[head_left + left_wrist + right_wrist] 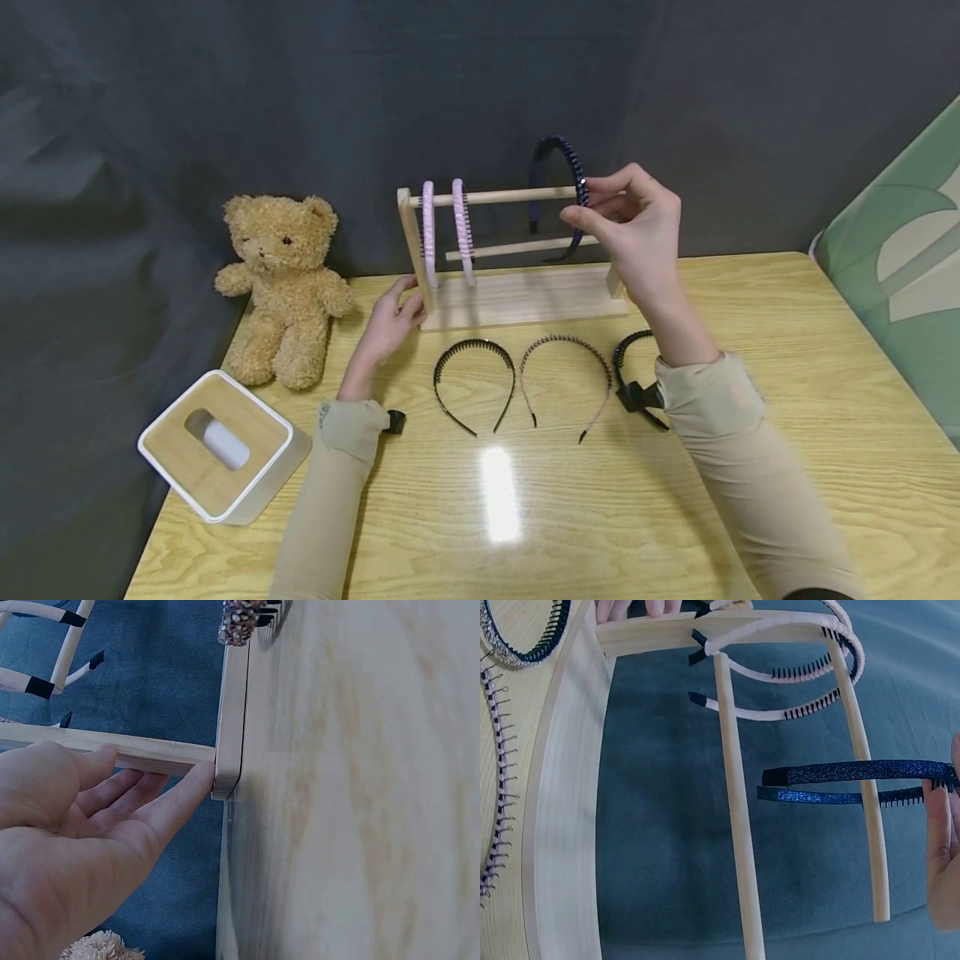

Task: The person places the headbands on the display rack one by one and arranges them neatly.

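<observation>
My right hand pinches a dark blue glittery headband between thumb and fingers. That headband straddles the upper rod of a wooden rack, toward its right end. Two pale pink headbands, an outer one and an inner one, hang on the rod's left part. At the rack's left upright, my left hand holds on low, thumb and fingers about the wood, with one finger touching the base corner. In the right wrist view, the blue headband's two ends point toward the lower rod.
In front of the rack lie a black toothed headband, a pinkish beaded one and a dark one partly under my right wrist. To the left are a teddy bear and a white box with wooden lid. Dark cloth hangs behind.
</observation>
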`<state>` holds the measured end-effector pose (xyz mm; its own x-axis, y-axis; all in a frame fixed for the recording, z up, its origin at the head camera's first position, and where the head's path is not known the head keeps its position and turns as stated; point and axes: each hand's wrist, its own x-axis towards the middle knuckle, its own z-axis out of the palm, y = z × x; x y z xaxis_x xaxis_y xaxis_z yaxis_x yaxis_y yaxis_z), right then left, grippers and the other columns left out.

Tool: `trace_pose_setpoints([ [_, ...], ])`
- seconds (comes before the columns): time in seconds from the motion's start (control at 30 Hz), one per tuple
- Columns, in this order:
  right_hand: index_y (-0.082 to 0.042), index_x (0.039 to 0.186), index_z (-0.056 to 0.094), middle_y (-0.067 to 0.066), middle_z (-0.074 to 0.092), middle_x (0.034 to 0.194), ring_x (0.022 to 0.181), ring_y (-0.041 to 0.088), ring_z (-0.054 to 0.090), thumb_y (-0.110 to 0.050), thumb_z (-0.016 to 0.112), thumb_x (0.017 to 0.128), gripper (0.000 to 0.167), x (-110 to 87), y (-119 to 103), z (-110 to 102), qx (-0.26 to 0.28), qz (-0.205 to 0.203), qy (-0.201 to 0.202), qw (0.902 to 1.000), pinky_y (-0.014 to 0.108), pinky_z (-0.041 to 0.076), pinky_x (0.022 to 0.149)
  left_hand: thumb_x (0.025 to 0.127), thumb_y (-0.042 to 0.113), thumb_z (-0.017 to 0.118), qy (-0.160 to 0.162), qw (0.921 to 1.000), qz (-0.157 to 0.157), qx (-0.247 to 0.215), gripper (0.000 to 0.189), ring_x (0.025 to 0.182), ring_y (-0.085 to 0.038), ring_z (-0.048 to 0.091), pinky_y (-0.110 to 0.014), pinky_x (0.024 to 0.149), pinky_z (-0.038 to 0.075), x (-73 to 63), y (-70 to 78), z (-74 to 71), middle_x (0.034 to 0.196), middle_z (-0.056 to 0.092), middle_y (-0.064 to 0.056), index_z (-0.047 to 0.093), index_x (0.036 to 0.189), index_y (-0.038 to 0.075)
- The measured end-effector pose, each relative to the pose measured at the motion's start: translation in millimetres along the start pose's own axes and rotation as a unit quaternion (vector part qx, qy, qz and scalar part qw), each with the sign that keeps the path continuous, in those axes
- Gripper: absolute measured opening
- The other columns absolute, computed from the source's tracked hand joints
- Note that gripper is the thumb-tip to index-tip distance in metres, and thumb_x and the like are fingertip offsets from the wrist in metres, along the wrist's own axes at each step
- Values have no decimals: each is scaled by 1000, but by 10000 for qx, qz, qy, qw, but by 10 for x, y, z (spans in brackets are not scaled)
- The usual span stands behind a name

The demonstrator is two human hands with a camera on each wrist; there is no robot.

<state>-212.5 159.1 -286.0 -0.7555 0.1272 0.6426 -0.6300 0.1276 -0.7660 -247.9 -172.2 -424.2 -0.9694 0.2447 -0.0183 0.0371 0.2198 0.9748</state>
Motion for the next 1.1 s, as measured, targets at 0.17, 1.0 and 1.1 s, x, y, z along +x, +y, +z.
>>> trace_pose_setpoints([
  [0.17,2,102,76,2,75,90,72,13,71,11,87,85,22,-10,9,95,131,143,-36,9998,22,61,66,119,15,41,-14,10000,-9,1,49,141,-42,53,-41,115,52,-3,7,0,154,45,-31,34,165,0],
  [1.0,9,105,69,3,73,98,78,15,68,5,89,85,28,-48,128,458,-150,160,-519,9984,23,60,70,118,13,41,6,10000,8,54,49,140,-42,54,-40,113,54,-1,4,3,153,45,-31,34,165,0],
  [1.1,9,106,69,5,72,99,79,15,68,5,89,86,28,-59,160,482,-160,179,-571,9981,24,60,71,119,14,41,3,10000,21,78,49,140,-41,54,-39,113,54,7,-7,3,154,45,-30,34,165,1],
])
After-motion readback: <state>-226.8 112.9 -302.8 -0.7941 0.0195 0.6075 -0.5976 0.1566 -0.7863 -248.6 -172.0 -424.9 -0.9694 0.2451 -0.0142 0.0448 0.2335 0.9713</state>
